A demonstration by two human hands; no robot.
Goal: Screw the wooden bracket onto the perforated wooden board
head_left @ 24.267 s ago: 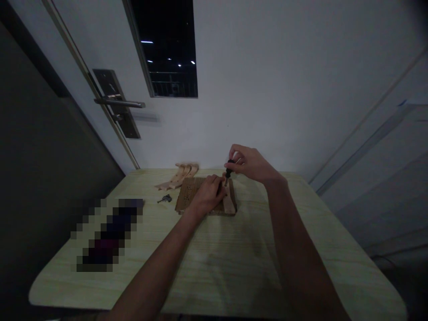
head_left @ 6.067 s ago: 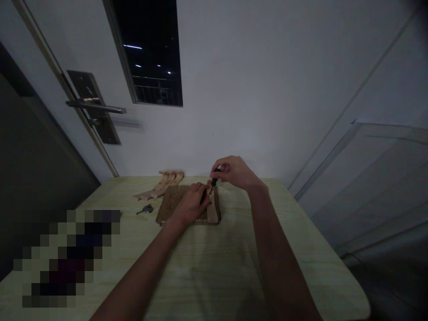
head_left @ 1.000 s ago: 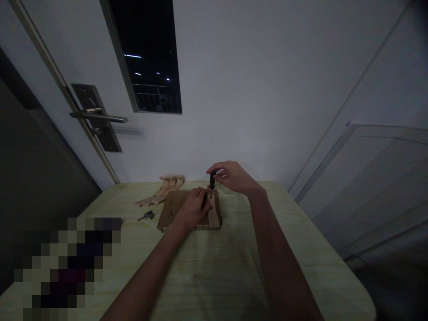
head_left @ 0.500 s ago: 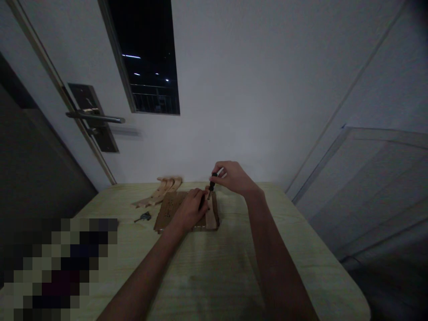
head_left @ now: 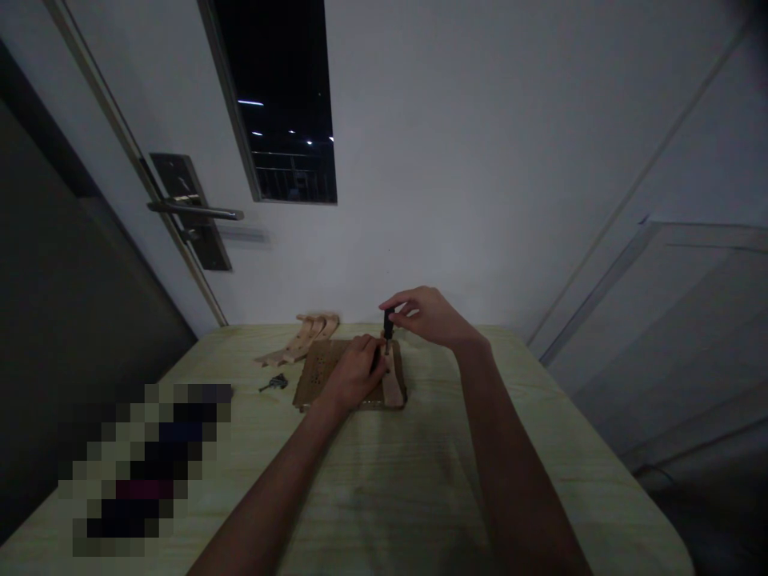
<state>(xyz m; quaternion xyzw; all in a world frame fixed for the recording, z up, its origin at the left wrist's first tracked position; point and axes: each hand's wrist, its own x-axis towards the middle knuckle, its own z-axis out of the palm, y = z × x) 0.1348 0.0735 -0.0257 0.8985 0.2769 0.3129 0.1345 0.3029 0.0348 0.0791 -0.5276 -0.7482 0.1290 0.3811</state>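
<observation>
A brown wooden board with small holes lies flat at the far middle of the table. A light wooden strip rests along its right edge. My left hand is closed and presses down on the board and strip. My right hand pinches the black handle of a small screwdriver, which stands upright with its tip at the strip's far end.
Several curved light wooden pieces lie behind the board near the wall. A small dark metal part sits left of the board. A blurred-out object lies at the table's near left. A door with a lever handle stands at left.
The screwdriver handle went from tilted to upright under my right fingers. My left hand stayed pressed on the board. The view shifted slightly.
</observation>
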